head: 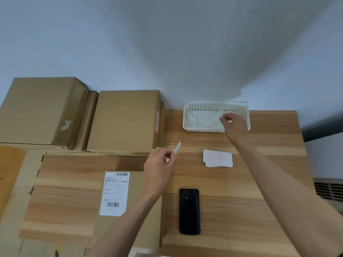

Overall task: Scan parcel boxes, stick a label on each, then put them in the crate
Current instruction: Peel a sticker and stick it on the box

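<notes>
The labelling step is judged to be in hand. A small white label (177,148) is pinched between thumb and fingers of the left hand (159,165), just beyond the far right corner of the parcel box (133,210), which lies flat on the table (259,182) with its printed shipping slip (114,193) facing up. The right hand (234,125) is held over the white basket (189,115), well beyond the box, fingers loosely curled; whether backing paper is held cannot be told. The scanner (189,211) lies just right of the box, the sticker stack (217,158) beyond it. Next, the label needs pressing flat onto the box top.
</notes>
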